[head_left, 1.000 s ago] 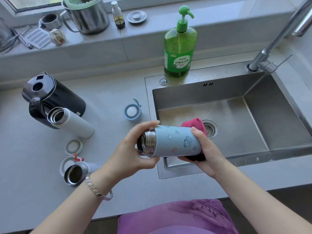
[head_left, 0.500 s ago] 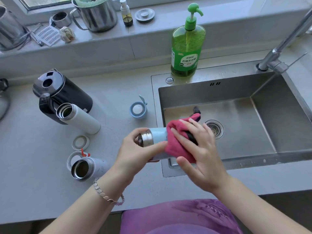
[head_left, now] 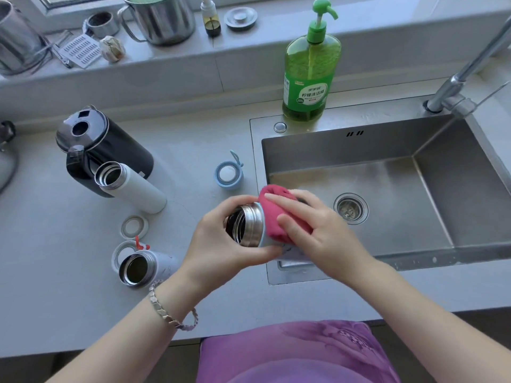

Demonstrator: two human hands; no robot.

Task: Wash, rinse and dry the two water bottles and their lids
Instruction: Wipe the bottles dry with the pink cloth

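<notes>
My left hand (head_left: 215,241) grips the light blue bottle (head_left: 247,225) near its steel mouth and holds it on its side over the sink's front left corner. The open mouth faces left, toward me. My right hand (head_left: 318,233) wraps a red cloth (head_left: 272,217) round the bottle's body, fingers on top and thumb in front, hiding most of the blue surface. The blue lid (head_left: 229,174) lies on the counter just left of the sink. A white bottle (head_left: 132,187) lies open against a black kettle. A third open bottle (head_left: 143,268) lies near the counter's front.
The steel sink (head_left: 387,189) has its drain to the right of my hands. A green soap dispenser (head_left: 309,73) stands behind it and the tap (head_left: 456,87) at the back right. A black kettle (head_left: 105,145), a seal ring (head_left: 134,226) and a red-strapped lid ring (head_left: 123,251) sit on the left.
My right hand brought the red cloth from under the bottle's base up over its body and slid it toward the mouth. The bottle's mouth has turned more toward me.
</notes>
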